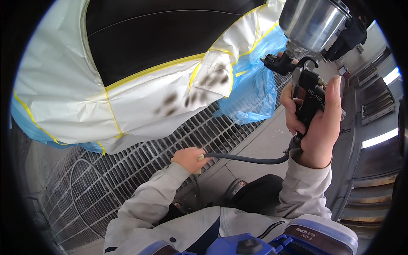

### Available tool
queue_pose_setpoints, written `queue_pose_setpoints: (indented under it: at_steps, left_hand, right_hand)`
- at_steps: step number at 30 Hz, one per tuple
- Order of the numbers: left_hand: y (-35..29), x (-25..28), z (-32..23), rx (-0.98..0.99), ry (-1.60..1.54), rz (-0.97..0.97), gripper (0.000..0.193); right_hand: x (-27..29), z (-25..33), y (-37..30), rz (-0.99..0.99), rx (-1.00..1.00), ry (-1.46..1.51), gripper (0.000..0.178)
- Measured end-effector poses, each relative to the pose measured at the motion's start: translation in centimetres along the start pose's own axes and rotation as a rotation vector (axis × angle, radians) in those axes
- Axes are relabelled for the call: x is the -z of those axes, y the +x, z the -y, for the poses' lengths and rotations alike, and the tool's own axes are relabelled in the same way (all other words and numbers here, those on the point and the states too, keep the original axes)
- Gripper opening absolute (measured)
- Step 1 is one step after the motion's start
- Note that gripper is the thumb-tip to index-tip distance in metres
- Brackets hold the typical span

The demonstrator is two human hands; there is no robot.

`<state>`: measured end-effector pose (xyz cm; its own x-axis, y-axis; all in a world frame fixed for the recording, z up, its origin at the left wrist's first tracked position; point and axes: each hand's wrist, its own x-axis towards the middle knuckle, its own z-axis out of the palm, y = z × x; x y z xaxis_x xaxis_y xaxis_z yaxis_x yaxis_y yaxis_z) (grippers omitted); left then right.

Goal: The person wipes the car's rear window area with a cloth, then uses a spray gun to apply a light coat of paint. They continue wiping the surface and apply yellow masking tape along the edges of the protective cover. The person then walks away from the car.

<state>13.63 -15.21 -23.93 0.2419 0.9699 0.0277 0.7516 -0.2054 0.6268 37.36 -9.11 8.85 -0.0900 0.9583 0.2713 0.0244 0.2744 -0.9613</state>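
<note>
My right hand (316, 121) is wrapped round the black grip of a spray gun (307, 95), which carries a shiny metal cup (312, 25) on top. From the gun's lower end a dark hose (246, 158) runs left into my left hand (188, 159), whose fingers close round it. Some small pale thing, too little to name, also shows at those fingers. Ahead, a black panel (157, 38) is framed by white masking sheet (144, 97) with yellow tape along its edges. Dark sprayed spots mark the sheet below the panel.
Blue plastic film (250, 102) hangs at the masked object's right end. Beneath me lies a metal floor grating (127, 170), with more hose looped over it. Another person (348, 36) in dark clothes stands at the far right. Lamp units (378, 102) line the right wall.
</note>
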Motion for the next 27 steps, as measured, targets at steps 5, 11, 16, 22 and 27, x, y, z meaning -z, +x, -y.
queue_pose_setpoints:
  at_steps: [5,11,16,22,27]
  left_hand:
    - [0.3,0.0,-0.2,0.013,0.032,-0.009,0.037]
    - [0.5,0.3,0.0,0.031,0.029,-0.066,0.039]
    - [0.2,0.3,0.0,0.010,0.022,-0.019,0.038]
    - [0.4,0.3,0.5,0.057,0.054,-0.061,0.042]
    - [0.3,0.1,0.4,0.048,0.012,-0.004,0.037]
  right_hand:
    - [0.6,0.0,1.3,-0.078,0.076,-0.068,0.082]
    - [0.7,0.0,1.4,-0.158,0.151,-0.057,0.079]
    - [1.0,0.0,1.4,-0.046,0.124,0.000,0.076]
    - [0.7,-0.9,2.0,-0.243,0.175,-0.076,0.076]
    - [1.1,-0.6,1.0,-0.071,0.027,0.033,0.080]
